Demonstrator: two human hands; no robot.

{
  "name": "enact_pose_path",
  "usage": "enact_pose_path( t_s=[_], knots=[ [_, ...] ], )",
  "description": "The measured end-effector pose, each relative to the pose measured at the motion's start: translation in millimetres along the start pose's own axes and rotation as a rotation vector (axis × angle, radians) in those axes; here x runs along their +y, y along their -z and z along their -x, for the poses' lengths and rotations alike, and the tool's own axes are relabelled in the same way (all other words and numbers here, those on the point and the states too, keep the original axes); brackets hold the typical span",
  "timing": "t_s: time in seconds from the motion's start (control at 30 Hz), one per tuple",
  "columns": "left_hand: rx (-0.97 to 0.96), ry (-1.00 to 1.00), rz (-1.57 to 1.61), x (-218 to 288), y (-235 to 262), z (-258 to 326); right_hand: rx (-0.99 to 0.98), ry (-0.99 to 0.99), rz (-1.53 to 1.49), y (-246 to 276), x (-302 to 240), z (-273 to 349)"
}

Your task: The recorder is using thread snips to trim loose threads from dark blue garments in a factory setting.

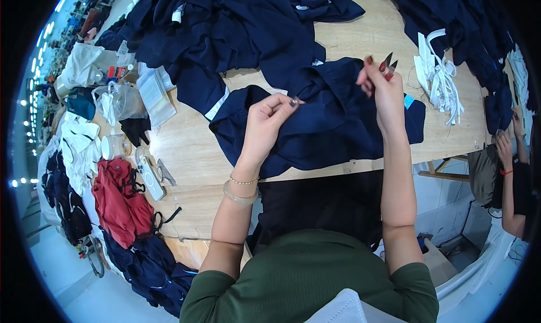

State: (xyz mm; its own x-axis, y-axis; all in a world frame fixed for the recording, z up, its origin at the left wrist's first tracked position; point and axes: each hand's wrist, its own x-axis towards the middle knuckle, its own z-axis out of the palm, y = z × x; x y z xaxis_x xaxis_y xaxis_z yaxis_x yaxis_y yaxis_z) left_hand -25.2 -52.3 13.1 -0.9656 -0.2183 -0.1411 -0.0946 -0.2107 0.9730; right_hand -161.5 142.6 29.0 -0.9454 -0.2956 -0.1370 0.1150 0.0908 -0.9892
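A navy blue garment (315,137) lies bunched on the wooden table in front of me. My left hand (266,123) is over its left part, thumb and fingers pinched together. What the pinch holds is too small to make out. Above the garment's right side, my right hand (383,89) is raised and closed around a small pair of thread snips (389,63). The dark pointed blades stick up past the fingers, and the red part shows between them. A light blue tag (408,101) shows on the garment beside my right wrist.
Navy garments (225,30) are heaped along the far side. White strips (437,78) lie at the right. To the left are a phone (149,177), a red bag (121,196), a clear jar (115,146) and plastic bags (117,101). Another person's hand (504,148) works at far right.
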Motion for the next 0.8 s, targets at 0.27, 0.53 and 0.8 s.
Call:
enact_pose_path(
  t_s=[0.27,0.53,0.8],
  knots=[
    [0.138,-0.132,0.022,-3,-16,-4,-0.337,0.210,0.030,-32,-8,-10],
    [0.191,-0.218,-0.125,-2,-11,-7,-0.892,-0.188,-0.180,-39,-42,21],
    [0.202,-0.229,-0.194,0,-11,-11,-0.972,-0.294,-0.337,-30,-44,25]
  ],
)
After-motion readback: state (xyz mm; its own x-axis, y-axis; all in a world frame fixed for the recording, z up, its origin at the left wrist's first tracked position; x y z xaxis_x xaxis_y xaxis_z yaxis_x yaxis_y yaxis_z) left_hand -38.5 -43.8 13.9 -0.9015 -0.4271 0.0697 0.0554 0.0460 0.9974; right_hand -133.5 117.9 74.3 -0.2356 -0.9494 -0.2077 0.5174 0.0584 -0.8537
